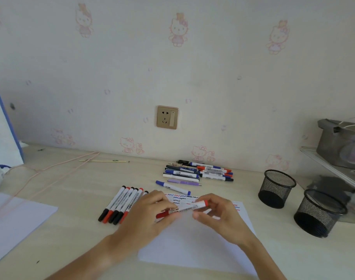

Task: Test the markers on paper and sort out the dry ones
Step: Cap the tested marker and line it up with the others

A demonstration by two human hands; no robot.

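Above the sheet of paper [194, 237], over its squiggled upper part, both hands hold one red marker [182, 209] just clear of the page. The left hand [150, 211] grips the capped end, its fingers curled round the red cap; the right hand [219, 214] pinches the white barrel near the other, red-tipped end, between thumb and fingers. The marker's long axis runs nearly level across the paper, left to right, rising a little away from the person: the cap points to the paper's near left, the tail to its far right.

By my reading, the step in hand is either pulling the cap off or pressing it back on; the picture does not settle which. Either way it goes best done straight along the barrel, with no twist sideways, and the hands kept over the paper so a stray tip marks only the page. A fresh test stroke should go on the blank part of the sheet, below the existing red, blue and black squiggles [180, 198], where a faint line would show plainly.

Left of the paper lies a neat row of markers [122, 203]; beyond the paper's far edge sit a lone blue marker [172, 187] and a loose pile of pens [198, 171]. Right of the paper stand two black mesh cups [276, 188].
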